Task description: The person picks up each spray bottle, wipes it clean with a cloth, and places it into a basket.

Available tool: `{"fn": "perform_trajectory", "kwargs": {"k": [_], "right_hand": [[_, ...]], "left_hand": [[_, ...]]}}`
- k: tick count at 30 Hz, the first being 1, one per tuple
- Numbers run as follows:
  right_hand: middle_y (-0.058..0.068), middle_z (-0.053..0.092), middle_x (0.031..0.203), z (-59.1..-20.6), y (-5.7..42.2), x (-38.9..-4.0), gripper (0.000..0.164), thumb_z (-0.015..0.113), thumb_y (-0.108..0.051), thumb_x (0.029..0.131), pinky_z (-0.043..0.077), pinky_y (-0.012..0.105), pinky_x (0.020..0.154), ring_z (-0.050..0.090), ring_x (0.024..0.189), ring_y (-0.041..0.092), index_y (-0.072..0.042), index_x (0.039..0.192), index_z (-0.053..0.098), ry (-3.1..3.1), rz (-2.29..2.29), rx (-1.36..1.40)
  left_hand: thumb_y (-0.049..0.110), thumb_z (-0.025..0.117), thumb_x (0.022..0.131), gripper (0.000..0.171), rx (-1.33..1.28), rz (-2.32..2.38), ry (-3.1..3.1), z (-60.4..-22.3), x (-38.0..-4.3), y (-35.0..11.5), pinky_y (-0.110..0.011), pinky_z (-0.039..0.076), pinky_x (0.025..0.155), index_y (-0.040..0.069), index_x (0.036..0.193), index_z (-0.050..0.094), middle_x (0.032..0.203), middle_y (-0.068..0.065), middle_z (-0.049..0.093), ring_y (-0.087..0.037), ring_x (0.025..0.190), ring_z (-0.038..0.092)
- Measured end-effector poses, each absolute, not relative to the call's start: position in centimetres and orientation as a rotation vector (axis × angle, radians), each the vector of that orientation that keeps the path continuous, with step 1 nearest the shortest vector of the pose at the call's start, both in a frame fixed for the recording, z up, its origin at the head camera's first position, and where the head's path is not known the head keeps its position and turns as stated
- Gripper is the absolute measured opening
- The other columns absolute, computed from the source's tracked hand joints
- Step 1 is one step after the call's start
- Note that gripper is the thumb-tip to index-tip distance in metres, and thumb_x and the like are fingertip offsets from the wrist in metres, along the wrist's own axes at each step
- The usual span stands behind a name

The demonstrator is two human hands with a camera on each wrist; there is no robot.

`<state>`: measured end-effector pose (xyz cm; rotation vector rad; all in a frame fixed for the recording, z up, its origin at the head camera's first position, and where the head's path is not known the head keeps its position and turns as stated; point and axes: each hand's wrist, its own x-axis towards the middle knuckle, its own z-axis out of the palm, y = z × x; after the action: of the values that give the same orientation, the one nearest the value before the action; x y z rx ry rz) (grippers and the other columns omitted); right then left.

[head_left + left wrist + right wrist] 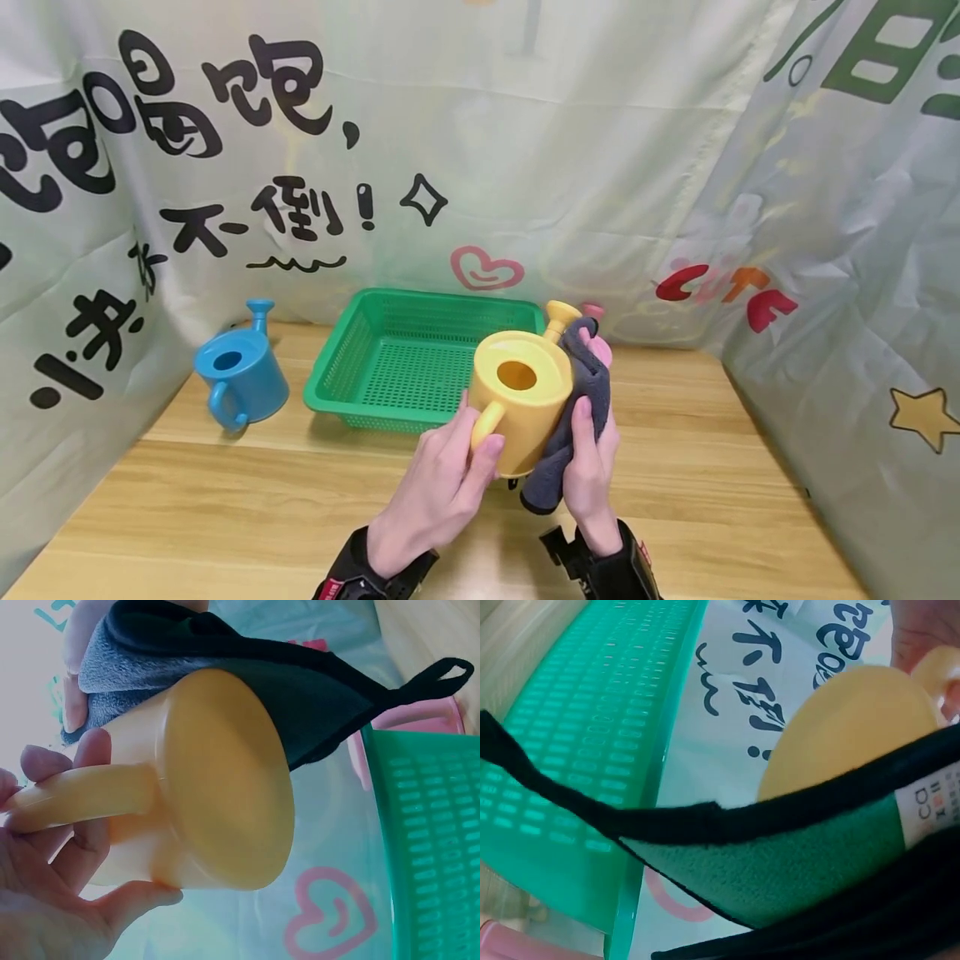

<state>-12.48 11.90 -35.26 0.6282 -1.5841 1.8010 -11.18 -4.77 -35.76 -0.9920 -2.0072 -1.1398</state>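
Observation:
My left hand grips a yellow watering can by its handle, holding it up over the front edge of the green basket. The can's round filling hole faces up and its spout points away. In the left wrist view, the smooth base of the can faces the camera. My right hand holds a dark grey cloth against the can's right side. The cloth has a black border, a hanging loop and a white label in the right wrist view, where it hides the right hand.
A green perforated basket stands at the back of the wooden table. To its left is a blue watering can. A pink watering can behind the cloth is mostly hidden. Printed fabric hangs around the table.

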Motion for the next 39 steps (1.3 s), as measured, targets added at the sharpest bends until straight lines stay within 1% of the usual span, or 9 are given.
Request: {"fn": "perform_trajectory", "kwargs": {"k": [2,4,8,11,18,25,32,35,39], "right_hand": [[0.014,0.038,0.161,-35.2,12.0,-12.6,0.049,0.028,-0.003,0.106,0.022,0.022,0.125,0.028,0.154,0.019,0.004,0.155,0.028,-1.566,1.798,0.637],[0.013,0.039,0.161,-35.3,12.0,-12.6,0.049,0.028,-0.004,0.106,0.020,0.022,0.125,0.026,0.155,0.019,0.003,0.155,0.028,-1.567,1.806,0.618],[0.012,0.037,0.162,-35.8,11.7,-12.2,0.049,0.030,-0.008,0.107,0.021,0.020,0.125,0.026,0.155,0.018,0.001,0.155,0.031,-1.592,1.850,0.521],[0.010,0.036,0.162,-36.0,11.3,-12.0,0.048,0.030,-0.009,0.107,0.024,0.020,0.124,0.029,0.153,0.016,0.000,0.155,0.031,-1.593,1.881,0.482],[0.016,0.027,0.165,-36.0,10.4,-12.1,0.053,0.026,0.003,0.103,0.025,0.022,0.124,0.025,0.155,0.020,0.002,0.156,0.027,-1.600,1.779,0.688],[0.026,0.028,0.162,-36.2,9.9,-12.3,0.055,0.024,0.013,0.098,0.026,0.026,0.125,0.027,0.155,0.025,0.009,0.152,0.031,-1.575,1.690,0.812],[0.021,0.034,0.161,-36.5,10.0,-12.2,0.049,0.024,0.005,0.103,0.028,0.026,0.123,0.032,0.153,0.022,0.007,0.151,0.034,-1.570,1.771,0.723],[0.011,0.054,0.148,-36.5,10.3,-11.8,0.043,0.027,-0.006,0.108,0.038,0.023,0.116,0.051,0.139,0.016,0.003,0.146,0.044,-1.588,1.887,0.567],[-0.002,0.066,0.113,-36.1,10.7,-11.4,0.036,0.032,-0.022,0.110,0.050,0.022,0.095,0.064,0.104,0.010,-0.004,0.132,0.054,-1.615,2.112,0.377]], "left_hand": [[0.010,0.054,0.102,0.014,-0.967,-1.129,-2.019,-35.8,-11.2,-4.7,-0.044,0.054,0.102,0.012,0.089,0.051,0.065,0.007,0.055,0.006,0.058,0.050],[0.011,0.056,0.102,0.015,-0.947,-1.148,-2.024,-35.9,-11.1,-4.7,-0.041,0.055,0.100,0.013,0.088,0.051,0.063,0.008,0.055,0.008,0.056,0.049],[0.011,0.058,0.102,0.009,-0.909,-1.216,-1.996,-36.0,-11.0,-4.5,-0.011,0.051,0.064,0.011,0.094,0.052,0.062,0.006,0.055,0.007,0.054,0.050],[0.005,0.058,0.100,0.007,-0.851,-1.293,-1.940,-36.2,-11.0,-4.2,-0.005,0.041,0.049,0.008,0.096,0.053,0.060,0.002,0.055,0.002,0.049,0.052],[-0.008,0.053,0.098,0.013,-0.793,-1.413,-1.720,-36.3,-11.3,-4.1,-0.009,0.043,0.044,0.000,0.088,0.052,0.056,-0.005,0.051,-0.009,0.042,0.053],[-0.002,0.040,0.106,0.023,-0.794,-1.516,-1.548,-36.2,-11.7,-4.4,-0.014,0.046,0.043,-0.005,0.085,0.048,0.052,-0.005,0.041,-0.012,0.040,0.046],[-0.003,0.026,0.108,0.029,-0.736,-1.707,-1.432,-36.0,-12.0,-4.9,-0.020,0.045,0.038,-0.013,0.091,0.047,0.053,-0.009,0.037,-0.013,0.039,0.043],[-0.001,0.024,0.109,0.031,-0.701,-1.823,-1.371,-36.0,-12.1,-5.2,-0.022,0.043,0.035,-0.011,0.100,0.053,0.052,-0.008,0.035,-0.012,0.037,0.041],[0.009,0.028,0.111,0.032,-0.648,-2.008,-1.312,-35.7,-12.3,-5.4,-0.025,0.035,0.030,0.002,0.092,0.052,0.049,-0.007,0.032,-0.015,0.034,0.035]]}}
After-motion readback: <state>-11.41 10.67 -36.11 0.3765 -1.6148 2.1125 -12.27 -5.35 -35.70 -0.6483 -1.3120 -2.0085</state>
